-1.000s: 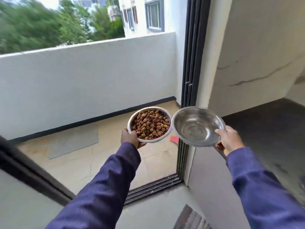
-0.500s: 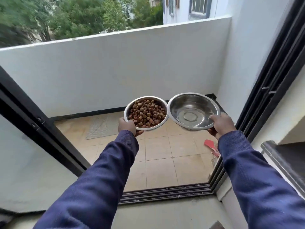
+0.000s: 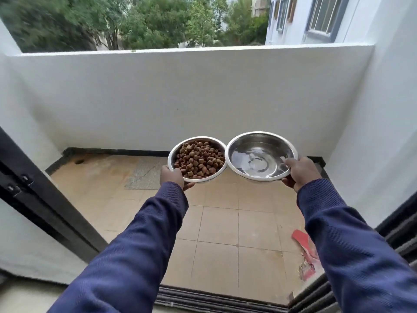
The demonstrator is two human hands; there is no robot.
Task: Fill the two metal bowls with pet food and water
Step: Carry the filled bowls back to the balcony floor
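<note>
Your left hand (image 3: pixel 172 177) holds the food bowl (image 3: pixel 197 159); just right of it, rims touching, your right hand (image 3: pixel 301 171) holds the water bowl (image 3: pixel 261 156).

View: swung from the door frame and inner wall to face the balcony wall (image 3: pixel 185 98) squarely — the trees (image 3: pixel 112 21) rose into sight above it.
Bowls: the kibble bowl (image 3: pixel 197 159) and the water bowl (image 3: pixel 261 156) were carried out over the tiled floor (image 3: pixel 225 222), rims drawn together.
Red scrap (image 3: pixel 303 241): came fully into view — low right.
</note>
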